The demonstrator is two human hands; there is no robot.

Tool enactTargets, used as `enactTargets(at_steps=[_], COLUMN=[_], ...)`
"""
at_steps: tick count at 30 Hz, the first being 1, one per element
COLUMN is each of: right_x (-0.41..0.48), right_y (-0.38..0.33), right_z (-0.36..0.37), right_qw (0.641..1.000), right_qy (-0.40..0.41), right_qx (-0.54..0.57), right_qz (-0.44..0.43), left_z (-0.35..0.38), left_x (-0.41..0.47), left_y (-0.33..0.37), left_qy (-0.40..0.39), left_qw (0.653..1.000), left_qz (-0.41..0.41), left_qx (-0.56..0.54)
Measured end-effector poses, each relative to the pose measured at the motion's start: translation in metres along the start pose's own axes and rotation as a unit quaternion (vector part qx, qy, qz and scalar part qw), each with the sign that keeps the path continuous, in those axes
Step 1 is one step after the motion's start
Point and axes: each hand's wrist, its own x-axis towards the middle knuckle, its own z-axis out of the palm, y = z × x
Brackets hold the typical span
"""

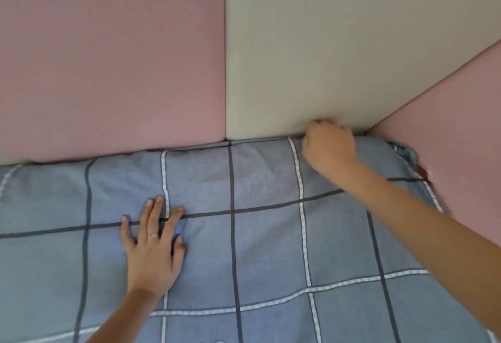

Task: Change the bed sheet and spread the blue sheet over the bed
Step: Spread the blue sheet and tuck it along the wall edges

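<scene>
Left hand [153,250]: lying flat, fingers spread apart, palm pressing on the blue sheet [271,247]; ring [151,235] showing on one finger.
Right hand [329,147]: reaching to the bed's far edge, fingers curling down where the sheet is meeting the beige panel [325,44]; fingertips hidden, so I cannot tell whether I am gripping cloth or only pushing it.
Blue sheet: checked with dark and white lines, covering the bed before me, lying mostly smooth, bunching at the far right corner.
Surrounds: left pink panel [108,58] standing along the far edge; right pink panel [461,139] closing in the side.
</scene>
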Motion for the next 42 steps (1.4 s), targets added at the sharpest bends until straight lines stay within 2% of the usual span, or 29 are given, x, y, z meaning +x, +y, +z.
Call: enactTargets(at_steps=[1,2,3,4,6,10,12,15,17,19,24,27,29,32,35,37,40,42], right_x=[-0.022,-0.041,-0.046,-0.041,-0.023,-0.025,-0.032,-0.057,-0.073,-0.079,-0.046,-0.026,-0.012,0.007,0.013,0.007,-0.016,-0.041], right_y=[-0.022,-0.039,-0.039,-0.033,-0.017,-0.028,-0.042,-0.06,-0.069,-0.071,-0.065,-0.073,-0.081,-0.097,-0.1,-0.094,-0.084,-0.084], right_z=[0.004,0.014,0.024,0.035,0.055,0.073,0.071,0.064,0.05,0.032,0.007,0.016,0.024,0.026,0.022,0.018,0.005,0.0], right_qw=[0.989,0.963,0.941,0.939,0.963,0.979,0.989,0.996,0.993,0.989,0.977,0.976,0.969,0.951,0.944,0.941,0.943,0.948], right_qy=[0.046,0.048,0.037,0.007,-0.014,0.049,0.031,-0.007,-0.044,-0.061,-0.13,-0.146,-0.178,-0.246,-0.268,-0.281,-0.238,-0.142], right_qx=[0.068,0.08,0.045,0.021,0.022,0.008,0.023,-0.024,-0.05,-0.046,-0.004,-0.028,-0.076,-0.123,-0.115,-0.065,-0.044,-0.099], right_qz=[-0.125,-0.253,-0.333,-0.343,-0.27,-0.2,-0.146,-0.089,-0.096,-0.13,-0.171,-0.162,-0.151,-0.139,-0.157,-0.177,-0.23,-0.268], left_z=[0.001,0.002,0.003,0.003,0.004,0.005,0.007,-0.004,-0.018,-0.041,-0.074,-0.065,-0.05,-0.033,-0.038,-0.047,-0.053,-0.055], left_x=[-0.001,-0.004,-0.005,-0.008,-0.009,-0.016,-0.017,-0.036,-0.041,-0.029,0.047,0.09,0.11,0.129,0.139,0.145,0.152,0.146], left_y=[-0.001,-0.003,-0.003,-0.005,-0.007,-0.005,-0.005,0.001,0.0,-0.005,-0.01,0.003,0.011,0.018,0.027,0.026,0.012,0.005], left_qy=[0.012,0.022,0.032,0.04,0.062,0.082,0.048,-0.033,-0.114,-0.149,-0.071,-0.13,-0.164,-0.15,-0.156,-0.186,-0.239,-0.279], left_qw=[1.0,1.0,0.999,0.999,0.997,0.996,0.998,0.994,0.987,0.984,0.997,0.988,0.982,0.986,0.984,0.981,0.962,0.946], left_qz=[0.011,0.018,0.027,0.035,0.034,0.016,-0.028,-0.095,-0.107,-0.093,0.001,0.082,0.083,0.051,0.058,0.053,0.052,0.083], left_qx=[0.0,-0.004,-0.004,-0.011,-0.019,-0.04,-0.037,-0.04,-0.047,-0.039,0.018,0.029,0.031,0.045,0.063,-0.006,-0.123,-0.142])
